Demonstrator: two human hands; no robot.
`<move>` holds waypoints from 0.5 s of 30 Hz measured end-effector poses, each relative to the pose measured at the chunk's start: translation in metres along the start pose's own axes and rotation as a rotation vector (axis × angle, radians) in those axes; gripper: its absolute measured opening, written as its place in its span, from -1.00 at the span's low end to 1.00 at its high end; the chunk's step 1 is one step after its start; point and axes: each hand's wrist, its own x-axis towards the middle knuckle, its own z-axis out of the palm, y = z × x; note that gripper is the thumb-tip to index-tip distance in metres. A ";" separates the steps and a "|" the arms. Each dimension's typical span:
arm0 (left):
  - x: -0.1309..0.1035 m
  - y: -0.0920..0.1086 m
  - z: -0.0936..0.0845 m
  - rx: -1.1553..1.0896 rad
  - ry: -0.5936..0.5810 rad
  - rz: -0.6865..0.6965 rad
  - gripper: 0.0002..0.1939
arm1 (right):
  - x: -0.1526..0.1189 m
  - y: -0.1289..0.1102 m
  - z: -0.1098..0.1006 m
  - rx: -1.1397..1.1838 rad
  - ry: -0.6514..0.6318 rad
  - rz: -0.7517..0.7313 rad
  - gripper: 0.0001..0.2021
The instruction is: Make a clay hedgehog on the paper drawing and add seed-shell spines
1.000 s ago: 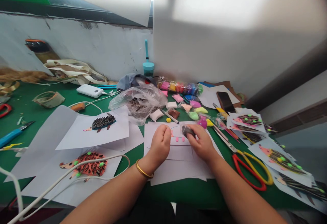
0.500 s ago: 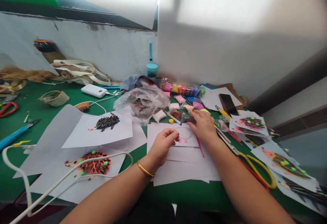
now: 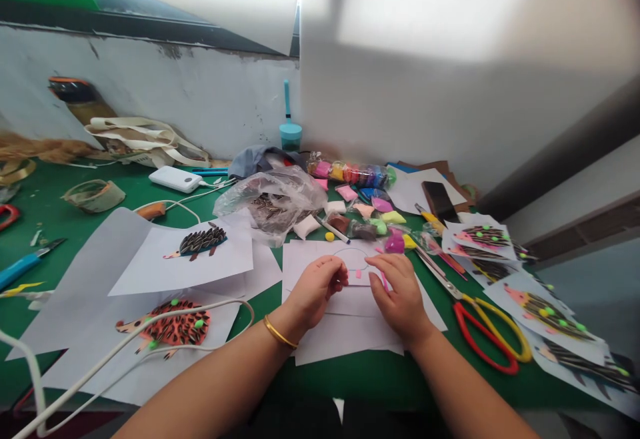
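My left hand (image 3: 317, 292) is closed, fingers curled together over the left of the drawing sheet; whatever is in it is hidden. To its right hovers my right hand (image 3: 400, 295), thumb and fingers apart, nothing visibly held. A pink modelling tool (image 3: 385, 281) shows through the gap between that thumb and the fingers and seems to lie on the paper. Between the hands, the white sheet (image 3: 305, 252) bears a drawn rounded outline, with a small pink clay piece (image 3: 359, 274) at its lower edge. A yellow clay ball (image 3: 329, 236) sits beside a marker (image 3: 337, 231) just beyond.
Clay packets (image 3: 395, 217) and a plastic bag of striped seeds (image 3: 273, 205) lie behind the sheet. Scissors (image 3: 493, 332) rest at right, near finished hedgehog pictures (image 3: 545, 309). A white cable (image 3: 125, 342) crosses the papers at left. A phone (image 3: 439, 200) lies at back right.
My right hand has drawn back from the clay packets toward me, uncovering purple and green packets. My left hand stays over the sheet, fingers still curled. The view has shifted slightly right.
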 end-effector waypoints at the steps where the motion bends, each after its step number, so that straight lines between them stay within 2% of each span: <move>1: 0.000 0.000 0.000 0.011 0.001 -0.006 -0.78 | 0.001 -0.001 0.000 0.009 0.002 -0.002 -0.73; 10: 0.002 -0.003 -0.002 0.018 -0.012 -0.002 -0.75 | 0.002 0.003 0.000 0.042 0.009 -0.003 -0.77; 15: 0.003 -0.006 -0.003 0.104 -0.043 0.009 -0.75 | 0.002 0.005 -0.001 0.061 0.005 -0.003 -0.77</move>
